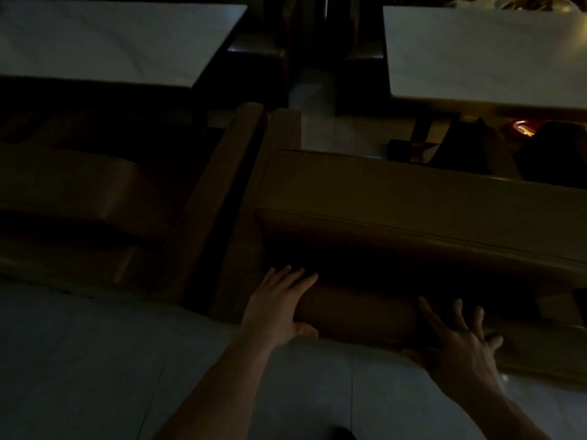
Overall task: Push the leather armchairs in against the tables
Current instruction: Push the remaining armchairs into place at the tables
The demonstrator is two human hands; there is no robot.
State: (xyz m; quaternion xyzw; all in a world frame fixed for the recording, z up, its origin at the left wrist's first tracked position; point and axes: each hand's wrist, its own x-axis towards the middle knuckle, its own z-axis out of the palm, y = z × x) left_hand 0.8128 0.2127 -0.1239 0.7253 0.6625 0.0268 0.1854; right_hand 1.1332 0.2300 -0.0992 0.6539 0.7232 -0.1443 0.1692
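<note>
A brown leather armchair point(397, 204) stands in front of me in dim light, its backrest top nearest me. My left hand point(279, 304) rests flat on the left end of the backrest top, fingers over it and thumb under the near edge. My right hand point(460, 341) lies on the same backrest further right, fingers spread, thumb on the near edge. A white-topped table point(476, 58) stands beyond this chair at the upper right, with a gap of floor between them. A second brown armchair point(95, 198) sits on the left, close to another white table point(111, 42).
The two armchairs stand side by side with a narrow dark gap point(241, 198) between their armrests. Pale tiled floor point(111, 360) lies under me. Dark chairs point(257, 49) sit beyond the tables. Dark objects and a small glow point(521, 128) lie under the right table.
</note>
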